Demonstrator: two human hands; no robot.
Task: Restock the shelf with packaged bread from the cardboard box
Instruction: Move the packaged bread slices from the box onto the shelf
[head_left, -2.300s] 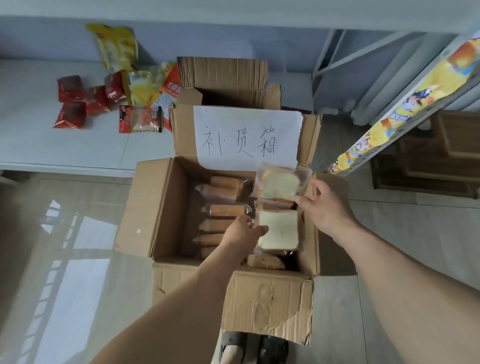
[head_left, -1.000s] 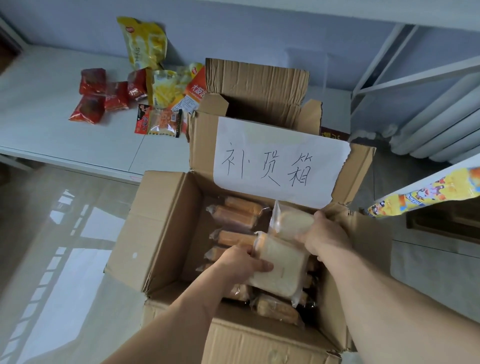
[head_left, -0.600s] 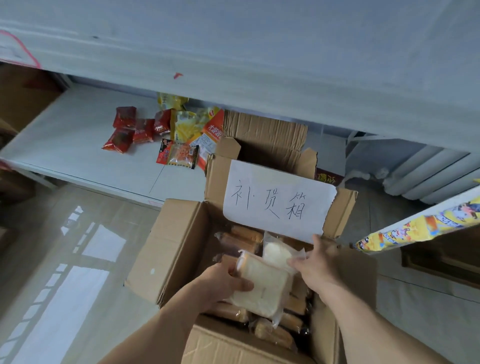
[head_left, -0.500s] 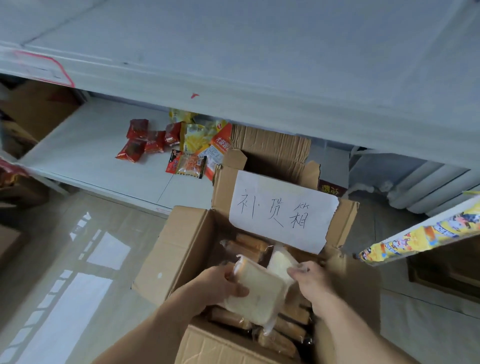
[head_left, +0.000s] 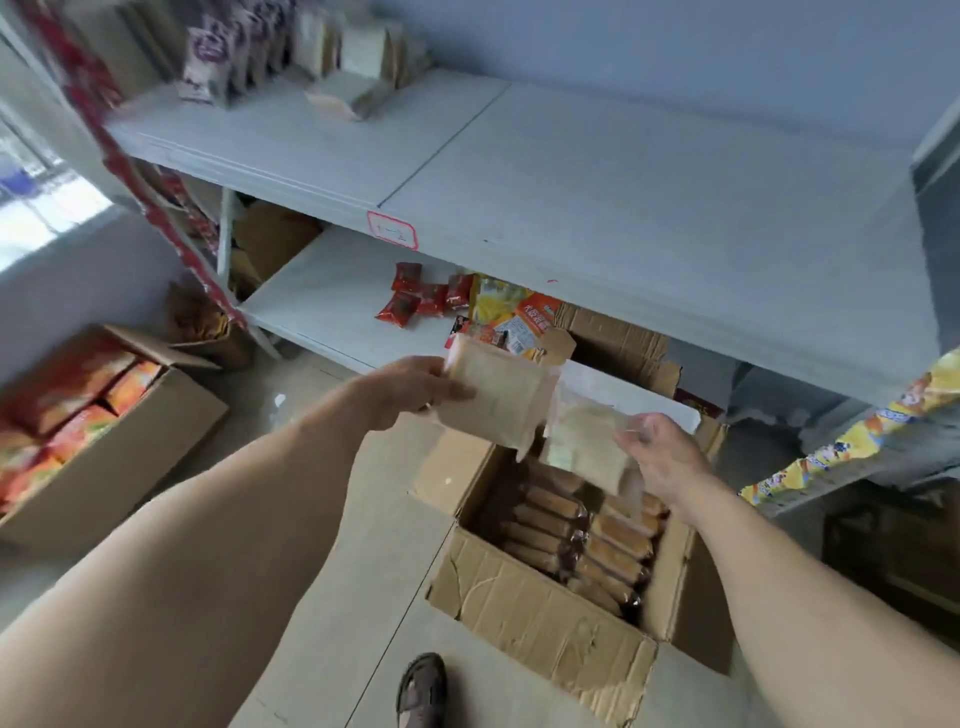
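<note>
Bread is out of the box now: you have one packaged loaf (head_left: 493, 402) in your left hand (head_left: 410, 389), fingers curled around its left edge, and a second packet (head_left: 582, 447) pinched by its clear wrapper in your right hand (head_left: 660, 457). Half a second ago both packets sat low, just over the rows inside the cardboard box (head_left: 540, 618); they now ride above its open top, and your view has swung up from the box to the shelf. That puts you in the carry phase, not the picking phase. The upper shelf (head_left: 597, 171) shows a broad bare board ahead of you, with what look like bread packets (head_left: 358, 57) already standing at its back left, blurred; that seems the likely spot. Many loaves remain in rows in the box, so the restock is far from finished. On the lower shelf (head_left: 322, 306) lie red snack packs (head_left: 415, 301), unrelated to your job.
</note>
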